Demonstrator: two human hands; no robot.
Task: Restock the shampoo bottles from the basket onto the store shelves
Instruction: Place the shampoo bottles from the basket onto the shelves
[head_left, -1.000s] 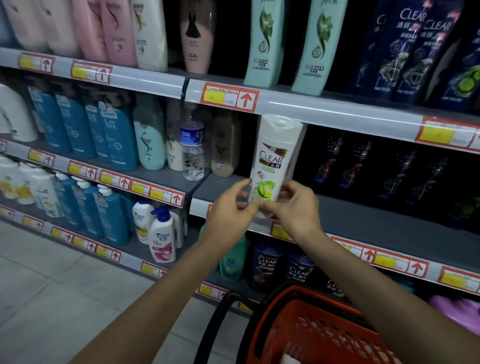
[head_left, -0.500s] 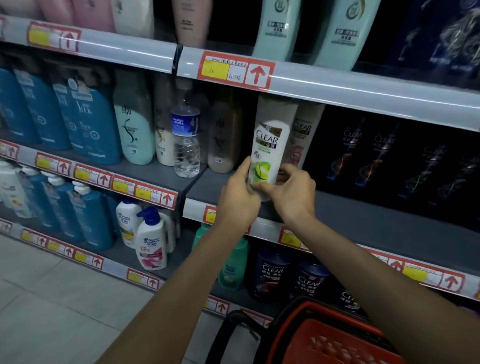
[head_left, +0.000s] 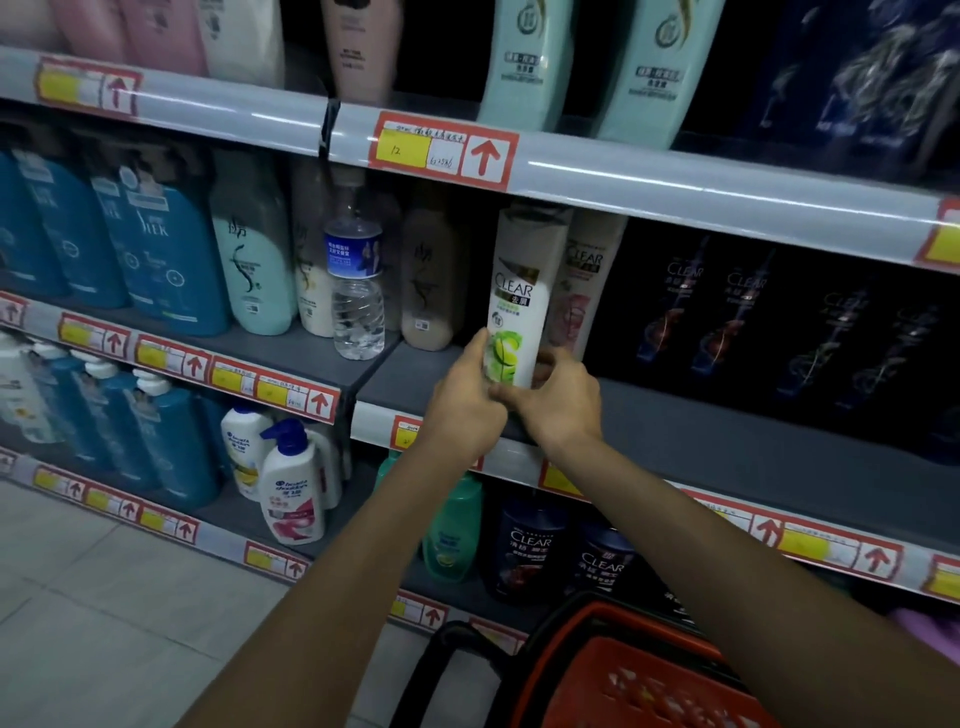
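While the left hand (head_left: 464, 410) and right hand (head_left: 558, 402) are gripping its base, the stiff shampoo bottle (head_left: 519, 291) is probably feeling slick.

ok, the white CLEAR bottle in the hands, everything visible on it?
The white CLEAR bottle is tall glossy plastic, dark band by the lettering, green leaf graphic below. Roughly upright, label toward the camera, over the grey shelf. The left hand and right hand grip its lower end from either side, hiding its base. A pink-labelled bottle sits close behind-right.
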